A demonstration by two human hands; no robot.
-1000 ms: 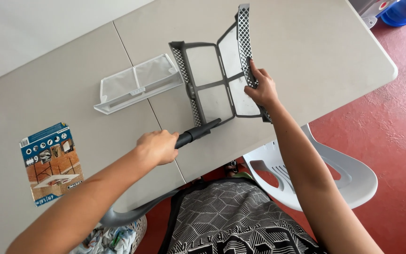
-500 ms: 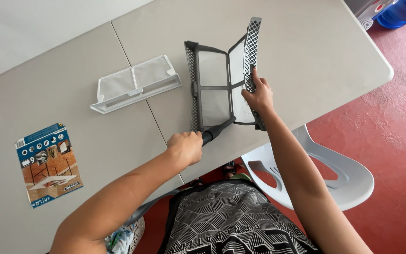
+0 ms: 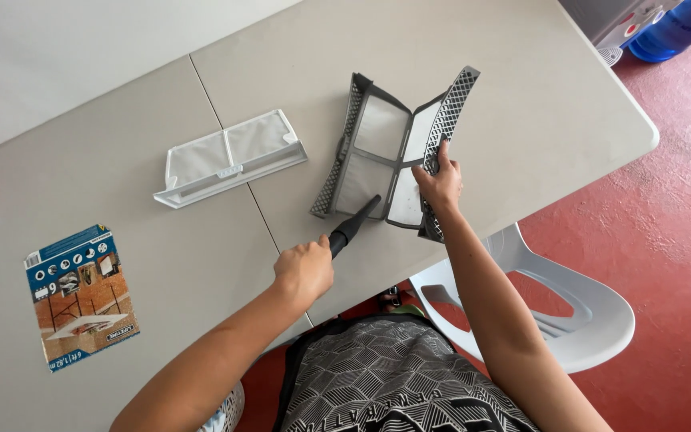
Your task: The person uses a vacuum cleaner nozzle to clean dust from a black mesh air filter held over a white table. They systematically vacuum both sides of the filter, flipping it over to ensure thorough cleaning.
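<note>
Now the left hand (image 3: 304, 270) grips the black nozzle (image 3: 355, 226), tip on the mesh at one o'clock, the right hand (image 3: 439, 182) clutches the open filter (image 3: 393, 148) mid-table, and a hard push could tear it.

Your left hand (image 3: 304, 270) and right hand (image 3: 440, 182) are bare, with no gloves, rings or watch visible. Both forearms are uncovered; no sleeves reach into view. Your top (image 3: 393, 384) is black with a fine white geometric line pattern of cube-like shapes across the front.
</note>
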